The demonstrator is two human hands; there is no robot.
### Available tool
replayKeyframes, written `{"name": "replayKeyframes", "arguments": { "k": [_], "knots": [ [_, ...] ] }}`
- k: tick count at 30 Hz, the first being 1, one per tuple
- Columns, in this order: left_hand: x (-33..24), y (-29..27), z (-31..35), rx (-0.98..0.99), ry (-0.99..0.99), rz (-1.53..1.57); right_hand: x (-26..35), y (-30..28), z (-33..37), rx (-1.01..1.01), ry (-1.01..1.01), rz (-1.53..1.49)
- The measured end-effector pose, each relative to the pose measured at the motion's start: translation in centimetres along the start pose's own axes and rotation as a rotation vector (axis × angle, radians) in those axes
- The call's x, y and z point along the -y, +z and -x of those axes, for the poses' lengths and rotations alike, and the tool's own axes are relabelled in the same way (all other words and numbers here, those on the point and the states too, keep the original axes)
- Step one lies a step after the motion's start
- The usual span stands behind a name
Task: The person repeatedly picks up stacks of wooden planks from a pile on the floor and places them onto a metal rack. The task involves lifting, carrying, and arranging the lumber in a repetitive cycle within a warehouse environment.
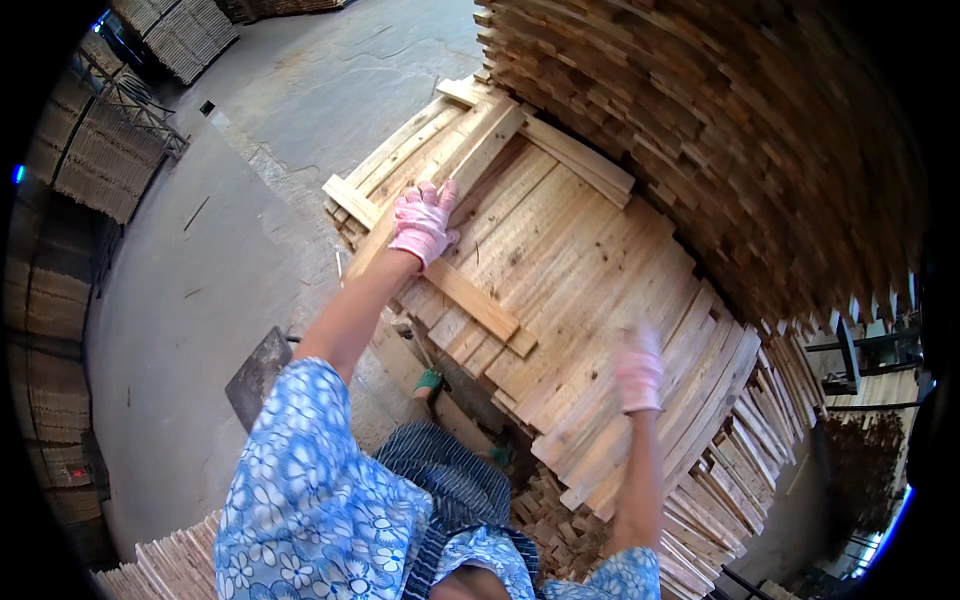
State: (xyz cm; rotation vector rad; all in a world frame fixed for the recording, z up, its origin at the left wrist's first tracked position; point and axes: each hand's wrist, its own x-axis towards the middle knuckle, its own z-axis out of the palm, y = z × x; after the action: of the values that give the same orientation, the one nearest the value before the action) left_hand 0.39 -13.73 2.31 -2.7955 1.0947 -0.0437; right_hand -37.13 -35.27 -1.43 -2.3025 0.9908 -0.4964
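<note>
My left hand (425,222), in a pink glove, is closed over a long pale wooden board (486,152) at the left part of a stack of planks (570,245). This board lies lengthwise, on top of short crosswise strips. One such strip (470,300) lies on the near side of the stack, another (580,160) at its far end. My right hand (637,372), also in a pink glove, is over the right part of the planks. Motion smears its fingers, so I cannot make out whether it touches them or holds anything.
A tall wall of stacked timber (700,130) rises along the far right. Loose slats (740,450) lean in a row at the near right. Short wood pieces (560,525) are heaped by my legs. A dark flat panel (258,378) is on the concrete floor (190,330) at left.
</note>
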Motion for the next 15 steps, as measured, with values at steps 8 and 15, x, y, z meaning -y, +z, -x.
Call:
{"name": "replayKeyframes", "arguments": {
  "k": [8,15],
  "knots": [
    [9.9,-2.0,-5.7,0.020,-0.058,0.655,22.1,18.6,-10.1,0.233,-0.002,-0.240],
    [15.5,-2.8,-10.8,0.018,0.012,0.600,37.0,27.6,-15.7,0.235,0.335,-0.069]
  ]
}}
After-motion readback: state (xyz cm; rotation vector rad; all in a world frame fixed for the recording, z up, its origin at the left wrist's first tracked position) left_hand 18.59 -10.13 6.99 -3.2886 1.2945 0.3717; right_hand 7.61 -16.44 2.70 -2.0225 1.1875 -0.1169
